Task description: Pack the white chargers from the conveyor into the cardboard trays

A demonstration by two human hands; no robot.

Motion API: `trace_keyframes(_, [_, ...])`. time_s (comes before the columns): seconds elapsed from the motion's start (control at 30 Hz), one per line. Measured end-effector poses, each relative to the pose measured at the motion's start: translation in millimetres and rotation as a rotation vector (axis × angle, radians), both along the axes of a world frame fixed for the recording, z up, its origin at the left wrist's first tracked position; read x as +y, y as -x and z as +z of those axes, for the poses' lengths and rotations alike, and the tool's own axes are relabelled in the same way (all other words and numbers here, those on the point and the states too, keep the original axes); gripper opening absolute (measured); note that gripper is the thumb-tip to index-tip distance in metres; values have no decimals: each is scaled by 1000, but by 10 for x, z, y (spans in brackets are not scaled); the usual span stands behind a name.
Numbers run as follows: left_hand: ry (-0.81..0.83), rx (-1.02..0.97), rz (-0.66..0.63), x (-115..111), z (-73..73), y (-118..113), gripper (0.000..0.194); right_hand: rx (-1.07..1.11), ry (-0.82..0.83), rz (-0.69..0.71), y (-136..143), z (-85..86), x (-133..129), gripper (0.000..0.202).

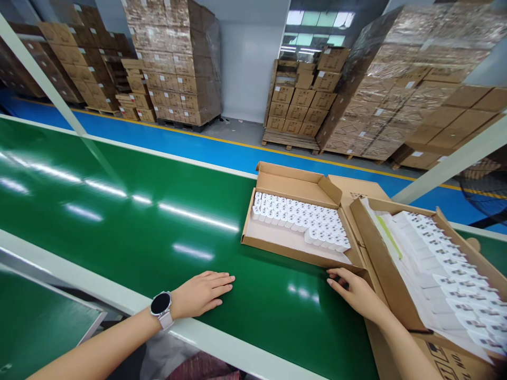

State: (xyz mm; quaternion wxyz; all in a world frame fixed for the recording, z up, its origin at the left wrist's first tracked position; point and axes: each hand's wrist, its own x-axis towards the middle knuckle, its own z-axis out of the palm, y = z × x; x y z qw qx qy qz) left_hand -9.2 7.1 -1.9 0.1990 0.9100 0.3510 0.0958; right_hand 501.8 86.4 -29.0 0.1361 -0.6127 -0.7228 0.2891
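My left hand (204, 294), wearing a watch (161, 303) at the wrist, lies flat on the green conveyor belt (130, 232) with its fingers stretched out. My right hand (354, 290) is at the front right corner of an open shallow cardboard box (285, 255). Its fingers are loosely bent, the thumb apart from them, and nothing shows in its grasp; whether the fingertips touch the box is hard to tell. Inside the box, small white plug-like pieces (297, 214) stand in rows toward the back, with a bare white liner (273, 235) along the front left.
At right, a larger open carton (407, 295) holds many white pieces (459, 279) with metal prongs, resting on other cardboard. Pale posts (455, 153) rise at the belt's far edge. Beyond a blue floor (237, 155) stand wrapped carton stacks (174, 63) on pallets.
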Motion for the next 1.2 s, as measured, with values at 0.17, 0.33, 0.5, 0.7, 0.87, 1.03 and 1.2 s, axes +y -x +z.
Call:
trace_keyframes(0.17, [-5, 0, 6, -2, -9, 2, 44, -15, -4, 4, 5, 6, -2, 40])
trace_keyframes(0.33, [2, 23, 0, -1, 3, 2, 42, -21, -9, 1, -1, -13, -3, 41])
trace_keyframes(0.5, [4, 19, -1, 1, 9, 0, 42, -2, 3, -5, -5, -16, -1, 41])
trace_keyframes(0.7, [15, 16, 5, -5, 4, 7, 43, -6, -4, 2, 6, -1, -8, 41])
trace_keyframes(0.87, [18, 1, 3, -4, -3, 9, 44, -3, -16, -7, 15, -7, -22, 41])
trace_keyframes(1.03, [26, 19, -3, 3, -1, 2, 44, -17, 0, 1, 5, -8, -10, 40])
trace_keyframes(1.2, [23, -3, 6, -7, 5, 5, 45, -17, 5, 4, 5, 3, -9, 39])
